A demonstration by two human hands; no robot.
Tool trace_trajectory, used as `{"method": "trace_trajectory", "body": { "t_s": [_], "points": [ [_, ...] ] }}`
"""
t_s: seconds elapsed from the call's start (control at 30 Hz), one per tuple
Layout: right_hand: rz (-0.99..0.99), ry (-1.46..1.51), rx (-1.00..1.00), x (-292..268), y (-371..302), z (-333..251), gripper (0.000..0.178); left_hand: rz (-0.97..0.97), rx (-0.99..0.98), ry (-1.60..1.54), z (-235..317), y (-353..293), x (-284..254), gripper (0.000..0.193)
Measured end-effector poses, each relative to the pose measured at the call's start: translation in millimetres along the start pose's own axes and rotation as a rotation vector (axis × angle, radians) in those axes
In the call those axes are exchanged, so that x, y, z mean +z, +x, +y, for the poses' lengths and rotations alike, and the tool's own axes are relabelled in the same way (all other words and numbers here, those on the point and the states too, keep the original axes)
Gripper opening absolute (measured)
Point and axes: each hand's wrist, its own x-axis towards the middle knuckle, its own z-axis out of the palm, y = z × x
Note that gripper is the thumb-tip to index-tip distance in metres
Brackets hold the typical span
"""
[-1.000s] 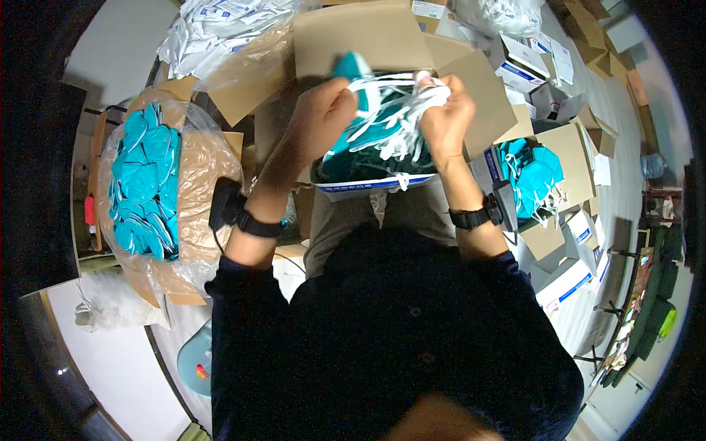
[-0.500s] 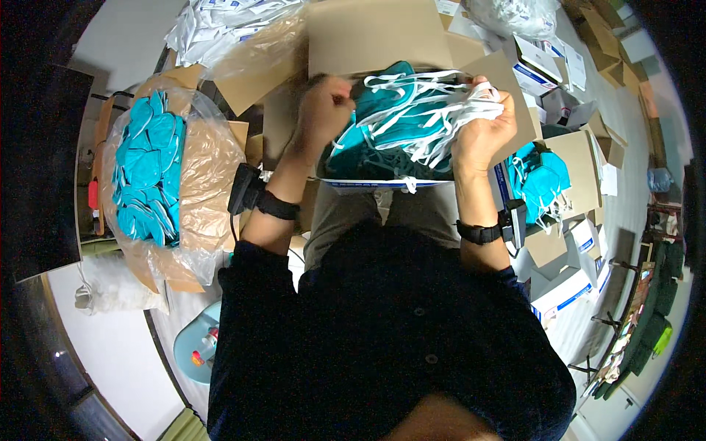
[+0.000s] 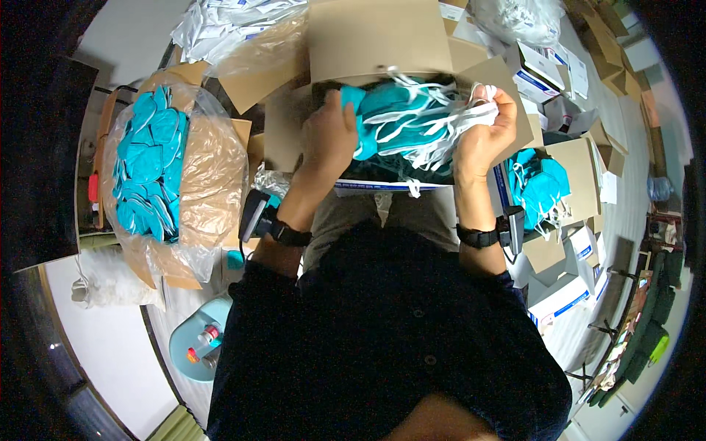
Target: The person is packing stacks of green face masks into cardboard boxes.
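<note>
A bundle of teal face masks (image 3: 397,110) with white straps is stretched between my hands over an open cardboard box (image 3: 379,37). My right hand (image 3: 487,128) is closed on the gathered white straps (image 3: 441,132) at the bundle's right end. At the other end, my left hand (image 3: 331,140) is closed against the teal edges of the masks; its fingertips are partly hidden and slightly blurred. More dark teal masks and straps show below the bundle inside the box. One white strap end (image 3: 413,189) hangs over the box's near edge.
To the left, a plastic-lined carton (image 3: 213,176) holds a heap of teal masks (image 3: 147,158). Another box with strapped teal masks (image 3: 540,184) stands right. White boxes (image 3: 562,287) lie beyond it. A blue bin (image 3: 184,342) with bottles sits lower left. White packets (image 3: 228,29) are piled far left.
My left hand has moved right and slightly down, from beside the masks onto their left end. The bundle has shifted and lies more level. My right hand keeps its hold on the straps.
</note>
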Motion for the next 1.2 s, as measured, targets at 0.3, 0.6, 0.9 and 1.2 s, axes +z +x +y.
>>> {"method": "trace_trajectory", "body": {
  "t_s": [0.3, 0.6, 0.9, 1.2],
  "points": [
    [-0.184, -0.113, 0.052, 5, 0, -3, 0.015, 0.421, -0.052, -0.826, 7, 12, -57, 0.018],
    [-0.771, 0.236, 0.521, -5, -9, -6, 0.025, 0.06, -0.196, -0.97, 25, 21, -35, 0.021],
    [-0.69, 0.042, 0.296, 10, -13, -15, 0.019, 0.053, -0.059, -0.958, 28, 15, -16, 0.019],
    [-0.554, 0.01, 0.304, 9, -9, -22, 0.023, 0.279, 0.214, -0.47, 2, 16, -12, 0.017]
  ]
}}
